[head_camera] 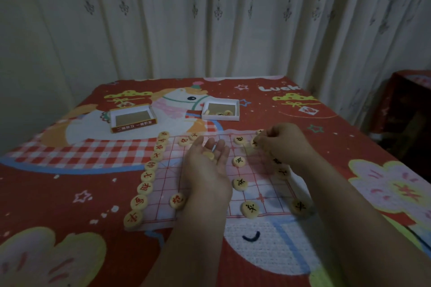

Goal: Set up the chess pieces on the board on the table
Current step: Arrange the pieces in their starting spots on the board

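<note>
Cupping: left hand (pixel 207 158) is lying palm-up, fingers relaxed, carrying a piece (pixel 208 155).
Pinching: right hand (pixel 283 141) is gripping a black piece (pixel 254 141) over the board (pixel 168 193).

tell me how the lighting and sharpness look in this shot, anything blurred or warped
Head view: dim, flat indoor light with a greenish cast and no glare; the right hand and the pieces under it are motion-blurred, the left hand sharper; wide-angle bending shows in the table edges and curtain folds.
</note>
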Motion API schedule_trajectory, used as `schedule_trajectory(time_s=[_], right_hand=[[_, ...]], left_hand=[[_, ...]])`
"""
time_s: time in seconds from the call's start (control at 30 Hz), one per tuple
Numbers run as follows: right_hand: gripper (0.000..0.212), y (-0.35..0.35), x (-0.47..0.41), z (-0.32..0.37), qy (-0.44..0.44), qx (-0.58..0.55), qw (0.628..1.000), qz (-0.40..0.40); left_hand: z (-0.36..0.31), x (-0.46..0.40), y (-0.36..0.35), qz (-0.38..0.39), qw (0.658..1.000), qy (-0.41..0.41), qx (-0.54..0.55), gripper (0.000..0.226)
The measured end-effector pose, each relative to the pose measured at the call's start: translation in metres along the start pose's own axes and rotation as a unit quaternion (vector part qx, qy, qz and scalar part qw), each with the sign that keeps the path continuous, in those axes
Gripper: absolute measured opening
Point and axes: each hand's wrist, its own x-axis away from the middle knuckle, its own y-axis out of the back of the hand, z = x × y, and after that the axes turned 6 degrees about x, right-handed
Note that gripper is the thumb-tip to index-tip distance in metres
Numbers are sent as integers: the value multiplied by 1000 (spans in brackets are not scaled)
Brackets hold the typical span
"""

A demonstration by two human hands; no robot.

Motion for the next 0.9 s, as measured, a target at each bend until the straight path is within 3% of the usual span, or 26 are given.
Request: schedule_trajectory(time_s=[0.33,0.57,0.77,0.9], right_hand=[[14,-42,-43,30,3,170,983,65],[25,-54,-47,17,7,251,968,22],[26,-31,-16,15,55,101,993,-20],[17,-22,14,20,109,-52,992,27]], left_hand=[[2,4,-2,-11,1000,4,-12,26],[2,6,-3,-5,1000,14,5,18],[2,8,-3,40,999,33,8,27],[2,5,-2,69,996,50,15,30]])
